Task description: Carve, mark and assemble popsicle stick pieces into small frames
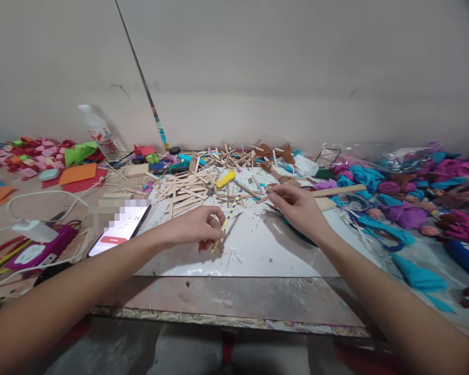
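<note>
My left hand [205, 227] is closed, thumb and fingers pinched around a slim yellow pencil-like stick [230, 214] with dark spots, held at a slant over the white board [258, 255]. To the right, my right hand [299, 207] is pinched too, and a short thin wooden stick [262, 199] shows at its fingertips. Partly hidden under that hand lie dark-handled scissors [272, 210]. Between and beyond both hands is a heap of flat wooden sticks [185, 191], with a yellow cutter-like tool [225, 179] at its edge.
On the left are a lit phone [121, 229], a purple power strip [49, 247] with white cables, a water bottle [99, 133] and colored paper pieces. Crumpled blue and purple paper [404, 213] covers the right side. A wall stands behind the table.
</note>
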Demonstrator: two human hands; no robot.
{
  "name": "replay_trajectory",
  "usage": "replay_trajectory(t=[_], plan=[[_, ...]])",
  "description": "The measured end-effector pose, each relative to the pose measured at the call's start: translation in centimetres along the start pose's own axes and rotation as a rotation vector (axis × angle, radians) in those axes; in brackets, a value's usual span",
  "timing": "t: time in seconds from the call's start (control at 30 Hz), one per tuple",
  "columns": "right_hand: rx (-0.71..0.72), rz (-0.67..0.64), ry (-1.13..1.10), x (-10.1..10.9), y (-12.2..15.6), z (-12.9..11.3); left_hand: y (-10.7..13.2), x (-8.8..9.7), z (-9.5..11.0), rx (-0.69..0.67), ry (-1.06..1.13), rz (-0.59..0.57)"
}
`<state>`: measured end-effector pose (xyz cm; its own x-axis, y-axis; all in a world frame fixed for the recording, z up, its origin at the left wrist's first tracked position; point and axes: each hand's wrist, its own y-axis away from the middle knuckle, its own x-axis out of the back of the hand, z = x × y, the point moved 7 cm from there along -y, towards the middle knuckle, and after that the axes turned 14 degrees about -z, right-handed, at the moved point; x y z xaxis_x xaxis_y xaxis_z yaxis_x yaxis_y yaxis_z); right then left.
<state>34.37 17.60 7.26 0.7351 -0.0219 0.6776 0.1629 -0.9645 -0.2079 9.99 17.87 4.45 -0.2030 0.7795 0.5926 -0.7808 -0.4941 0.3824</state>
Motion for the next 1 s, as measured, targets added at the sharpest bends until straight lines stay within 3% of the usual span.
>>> replay_trajectory(t=[0.13, 0.33, 0.4, 0.5, 0.67, 0.87, 1.0], plan=[[0.049, -0.052, 0.061, -2.1, 0.5, -1.0, 1.3, -2.4, -0.4, -0.223, 0.672, -0.077], [0.099, 0.037, 0.045, -3.6, 2.2, -2.2, 0.6, -4.5, -0.8, -0.388, 1.071, -0.052], [0.130, 0.050, 0.042, -3.9, 2.8, -2.8, 0.7, -4.8, -1.4, -0.313, 1.178, -0.020], [0.194, 0.042, 0.051, -4.5, 3.7, -3.5, 1.1, -4.6, -2.1, -0.197, 1.179, 0.081], [0.274, -0.008, 0.128, -5.7, 4.6, -4.3, 1.5, -3.6, -1.9, -0.258, 1.046, 0.258], [0.335, -0.014, 0.127, -6.3, 5.3, -5.4, 1.4, -5.1, -1.3, -0.308, 1.132, 0.170], [0.266, -0.030, 0.116, -6.6, 5.3, -5.4, 1.4, -5.8, -1.2, -0.299, 1.181, 0.109]])
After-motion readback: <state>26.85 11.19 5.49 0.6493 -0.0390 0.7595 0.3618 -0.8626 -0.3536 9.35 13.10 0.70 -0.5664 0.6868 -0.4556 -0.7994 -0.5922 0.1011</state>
